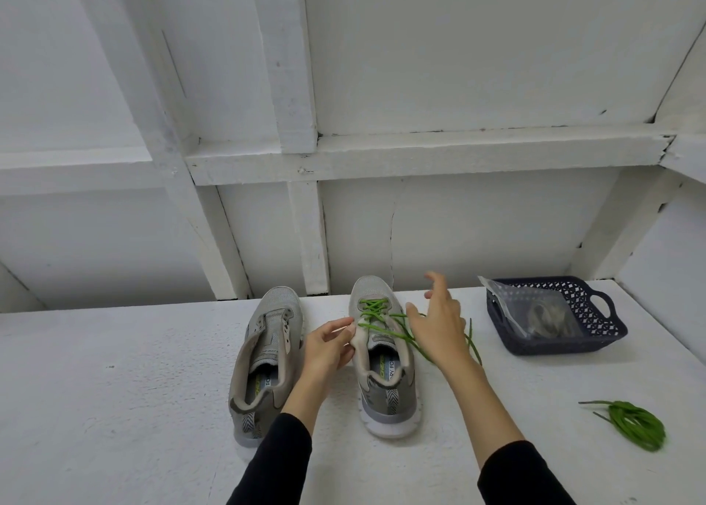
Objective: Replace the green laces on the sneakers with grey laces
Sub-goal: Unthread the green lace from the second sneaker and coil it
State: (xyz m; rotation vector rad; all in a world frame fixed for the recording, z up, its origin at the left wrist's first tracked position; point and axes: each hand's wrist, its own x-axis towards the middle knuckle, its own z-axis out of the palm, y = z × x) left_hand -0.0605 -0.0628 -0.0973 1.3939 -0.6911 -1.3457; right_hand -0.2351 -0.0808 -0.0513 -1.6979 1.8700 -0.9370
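Pinching the laced sneaker's [382, 355] collar, left hand [328, 346]; right hand [439, 325] spread above green lace [376, 315]

Illumination is bright, diffuse and even. Shadows beside the sneakers [324, 359] and basket [556, 315] on the bench [114, 390] are faint and soft. No glare. Wide-angle distortion bends wall battens [420, 153] toward the edges. Focus is sharp centrally.

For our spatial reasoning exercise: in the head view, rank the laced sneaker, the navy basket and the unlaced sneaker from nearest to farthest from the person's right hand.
1. Laced sneaker, just left of the right hand.
2. Navy basket, to the right.
3. Unlaced sneaker, far left, beyond the left hand.
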